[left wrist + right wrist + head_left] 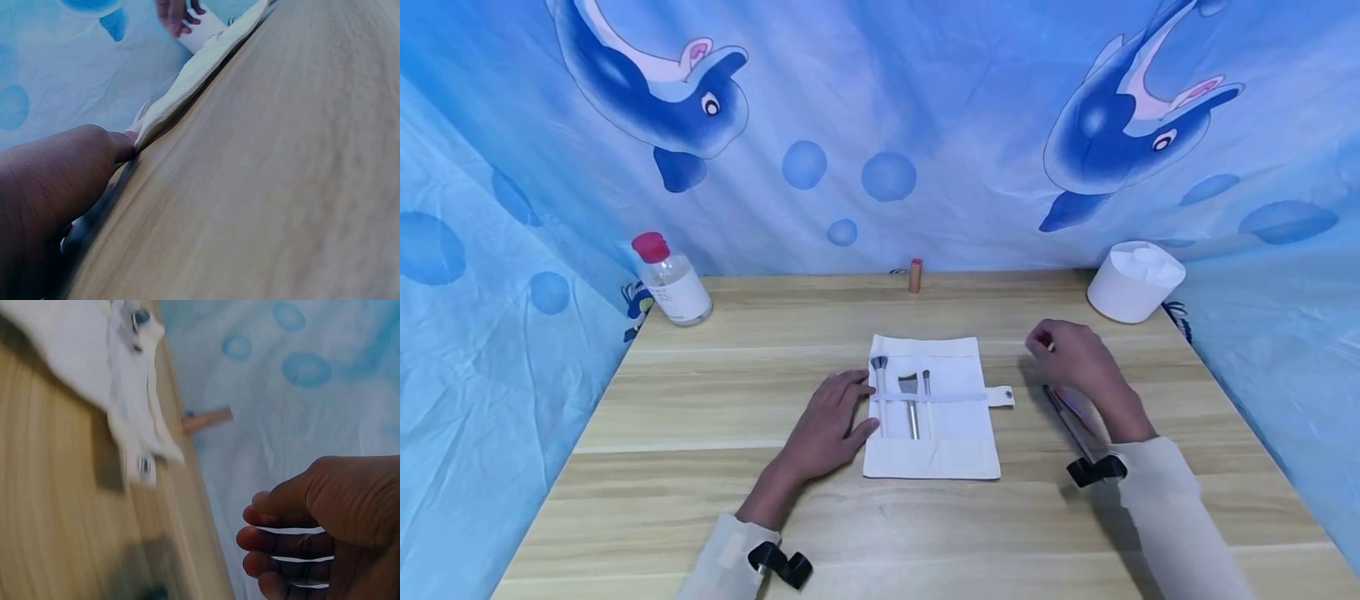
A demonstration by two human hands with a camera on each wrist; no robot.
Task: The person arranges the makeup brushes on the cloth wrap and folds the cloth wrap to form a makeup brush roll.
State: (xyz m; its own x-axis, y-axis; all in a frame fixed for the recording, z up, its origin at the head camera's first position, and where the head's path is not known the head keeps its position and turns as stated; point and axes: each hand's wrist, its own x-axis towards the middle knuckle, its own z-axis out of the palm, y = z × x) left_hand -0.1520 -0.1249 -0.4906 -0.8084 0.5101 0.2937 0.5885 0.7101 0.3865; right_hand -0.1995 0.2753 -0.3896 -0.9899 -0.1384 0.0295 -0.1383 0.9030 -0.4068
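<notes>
A white fabric brush pouch point(932, 458) lies unfolded on the table, with a snap tab point(1000, 397) at its right. A band across it holds a dark-tipped brush point(880, 367), a wide flat brush point(908, 385) and a small thin brush point(927, 383). My left hand point(827, 425) rests at the pouch's left edge, fingers relaxed, thumb point(122, 147) touching the fabric. My right hand point(1078, 358) hovers to the right of the tab, its fingers point(284, 544) loosely bent around nothing. Beneath it lie a dark slim stick point(1067, 421) and something purplish, partly hidden by the wrist.
At the back left stands a clear bottle point(677, 287) with a red cap. A small brown tube point(915, 275) stands at the back edge, and a white divided cup point(1135, 283) at the back right. Blue cloth printed with dolphins surrounds the wooden table point(700, 417).
</notes>
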